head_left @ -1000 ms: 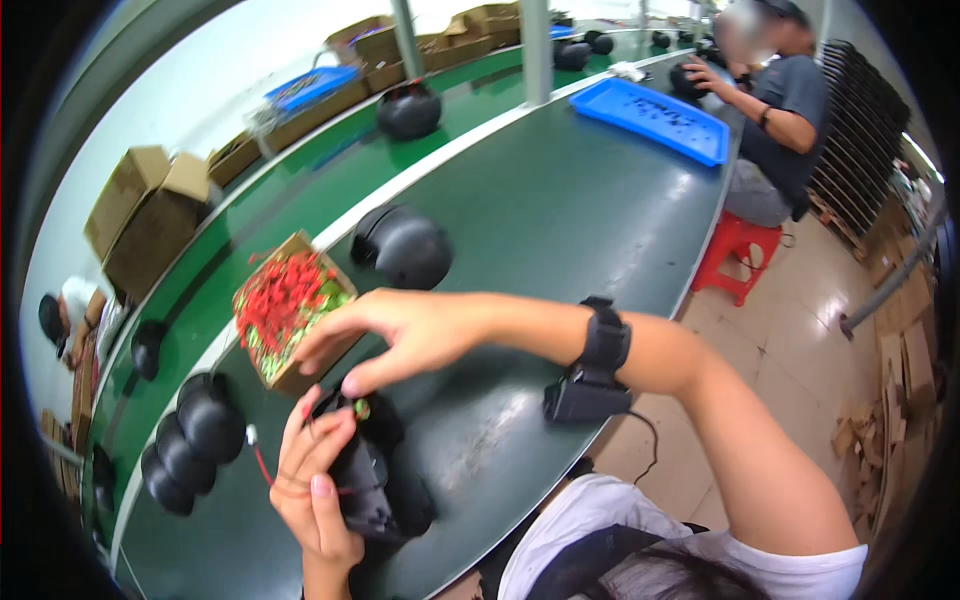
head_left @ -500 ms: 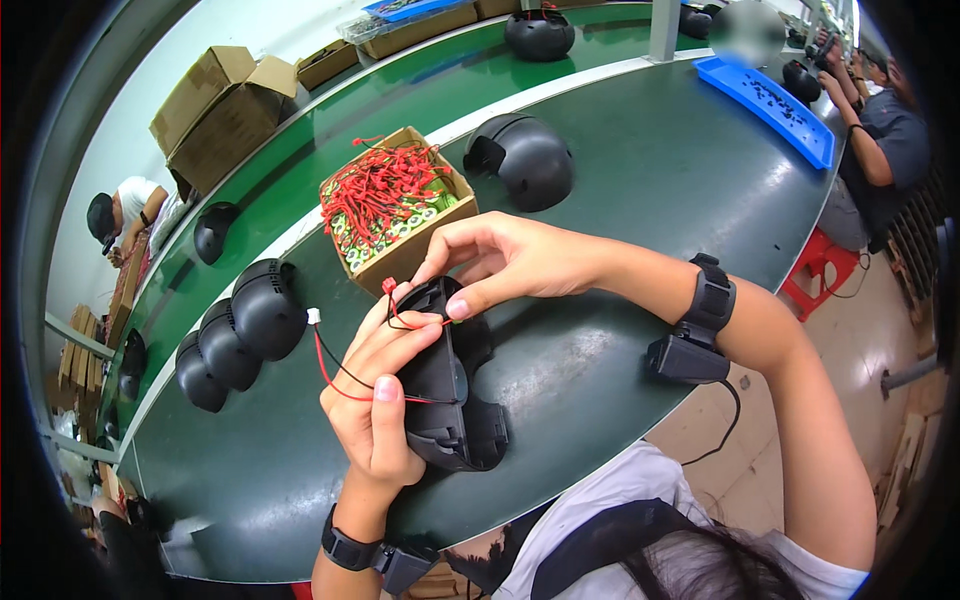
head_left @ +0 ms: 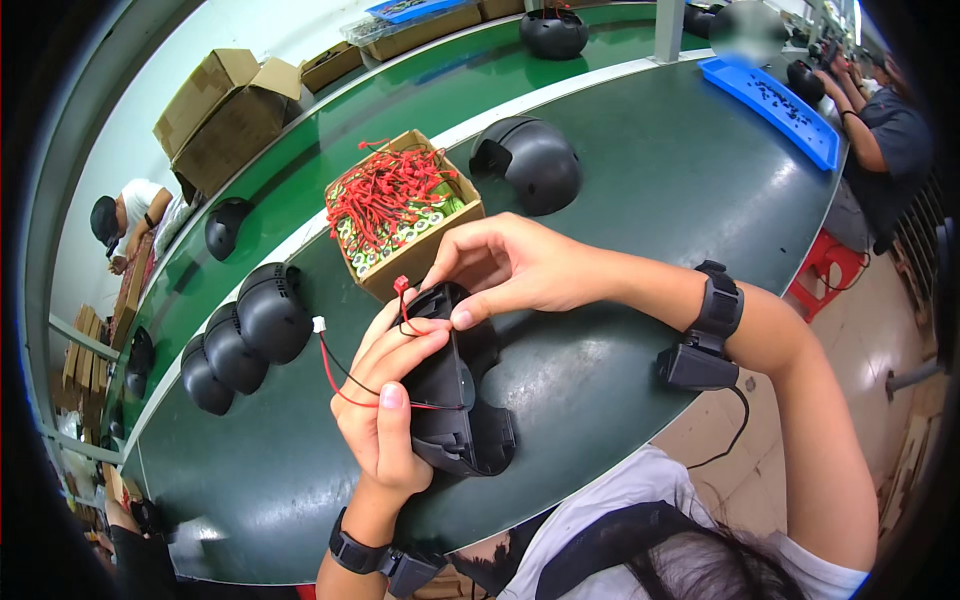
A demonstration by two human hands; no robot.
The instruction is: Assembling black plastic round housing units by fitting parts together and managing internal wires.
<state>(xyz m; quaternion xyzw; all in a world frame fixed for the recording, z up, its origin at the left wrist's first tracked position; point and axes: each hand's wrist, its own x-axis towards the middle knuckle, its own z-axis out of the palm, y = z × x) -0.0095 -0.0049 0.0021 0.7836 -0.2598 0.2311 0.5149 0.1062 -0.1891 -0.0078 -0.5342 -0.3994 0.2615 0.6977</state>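
In front of me, above the table, a hollow black plastic shell point(head_left: 445, 435) is held tilted with its inside showing. My left hand point(head_left: 385, 400) wraps it from the left, its fingers reaching across the inside and the thumb pressing a red and black wire pair. A white plug point(head_left: 319, 324) ends these wires, sticking out left of the hand. A red plug point(head_left: 402, 285) on short wires rises between my two hands. My right hand point(head_left: 515, 265) grips the shell's upper end, thumb inside and fingers on the far rim; whatever lies under the thumb is hidden.
A cardboard box point(head_left: 415, 250) of green battery packs with red leads stands just beyond my hands. Rounded black shells point(head_left: 270, 315) sit at left, another shell point(head_left: 530, 165) behind. A blue tray point(head_left: 770, 110) of small black parts lies far right. Co-workers point(head_left: 880, 130) sit around.
The view has shifted slightly, so everything sits a little lower and to the right. Both hands keep their hold on the shell; the red plug stands a little more upright.
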